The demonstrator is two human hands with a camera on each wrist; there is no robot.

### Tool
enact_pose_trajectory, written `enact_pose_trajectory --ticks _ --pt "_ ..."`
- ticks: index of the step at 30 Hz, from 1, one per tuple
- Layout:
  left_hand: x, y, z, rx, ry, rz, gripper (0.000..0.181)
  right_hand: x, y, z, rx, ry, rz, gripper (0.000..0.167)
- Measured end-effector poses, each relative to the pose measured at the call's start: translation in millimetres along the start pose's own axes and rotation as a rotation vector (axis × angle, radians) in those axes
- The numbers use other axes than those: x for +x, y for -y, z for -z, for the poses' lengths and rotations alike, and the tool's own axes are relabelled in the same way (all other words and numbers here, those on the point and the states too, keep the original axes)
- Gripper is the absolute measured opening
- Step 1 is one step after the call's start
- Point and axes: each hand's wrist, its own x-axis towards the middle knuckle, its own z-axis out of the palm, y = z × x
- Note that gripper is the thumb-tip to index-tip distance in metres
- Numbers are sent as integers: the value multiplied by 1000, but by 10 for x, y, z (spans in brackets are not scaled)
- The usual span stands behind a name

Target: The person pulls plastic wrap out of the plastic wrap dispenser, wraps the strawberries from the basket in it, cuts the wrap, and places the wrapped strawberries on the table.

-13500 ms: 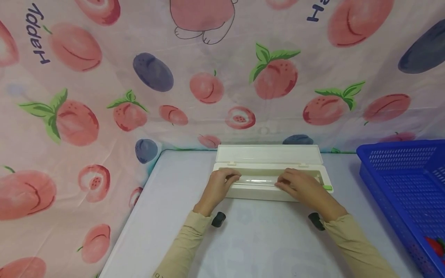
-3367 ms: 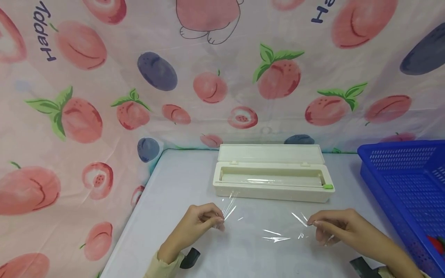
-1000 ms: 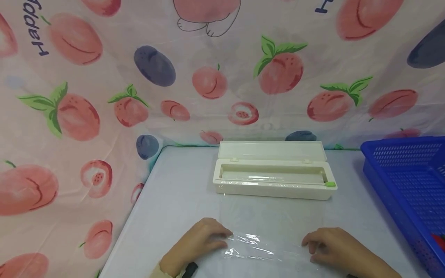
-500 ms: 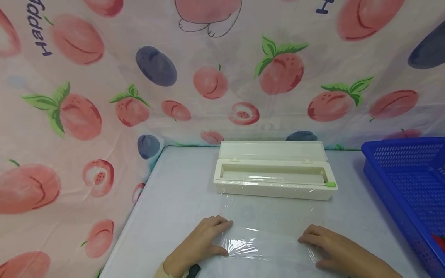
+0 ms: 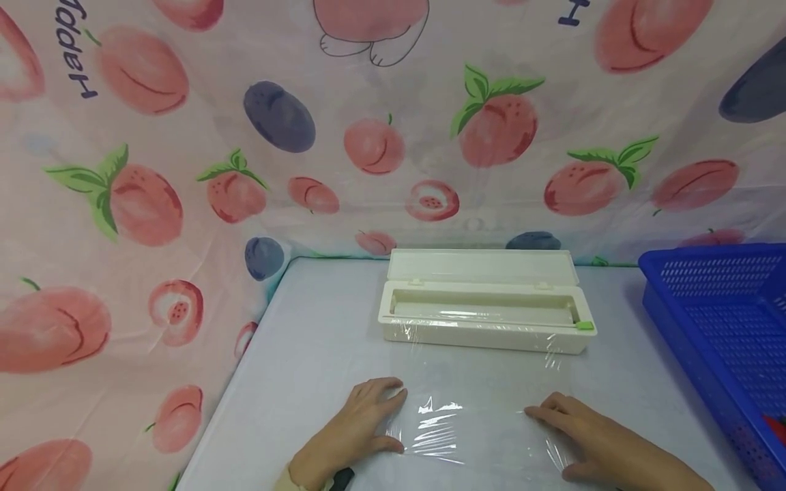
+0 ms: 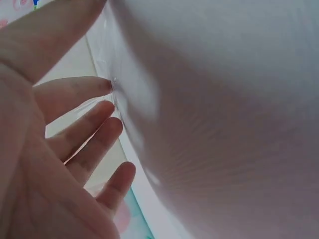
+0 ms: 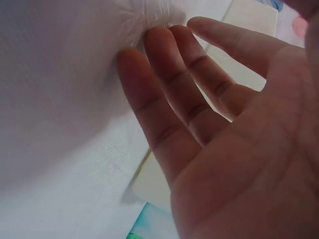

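A sheet of clear film (image 5: 473, 423) stretches from a cream box (image 5: 485, 336) toward the front of the table, with creases shining near its left side. My left hand (image 5: 353, 426) touches the film's left edge, thumb and fingers spread apart. At the right edge my right hand (image 5: 604, 436) touches the film with thumb and fingertips, also spread. The left wrist view shows my left hand (image 6: 65, 134) with fairly straight fingers against the film; in the right wrist view the fingers of my right hand (image 7: 219, 129) reach to it, slightly bent. Inside the box lies a film roll (image 5: 482, 313).
The box's lid (image 5: 482, 266) is raised at the back, and a green piece (image 5: 584, 326) sits at the box's right front corner. A blue basket (image 5: 688, 354) with something red inside stands at the right. A fruit-printed cloth (image 5: 381, 88) hangs behind the white table (image 5: 288, 341).
Both hands have come down from the box toward the front, drawing film out of it. Over the last second the hands have shifted slightly and the film's creases have changed.
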Motion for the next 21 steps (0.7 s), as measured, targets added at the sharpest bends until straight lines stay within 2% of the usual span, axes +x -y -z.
enact_pose_trajectory --ticks 2,6,11,14,21 --pt "-10 6 -5 21 0 -4 82 -19 -19 -11 -8 -25 37 80" --pt "-34 26 -28 24 -4 -1 85 -30 -37 -27 -13 -16 32 82" --pt "-53 58 -51 16 -21 6 88 -22 -44 -16 14 48 -26 82" --pt "-55 69 -59 19 -25 12 89 -17 -43 -15 25 52 -36 82" --pt "-57 60 -48 33 -39 0 88 10 -28 8 109 132 -127 79"
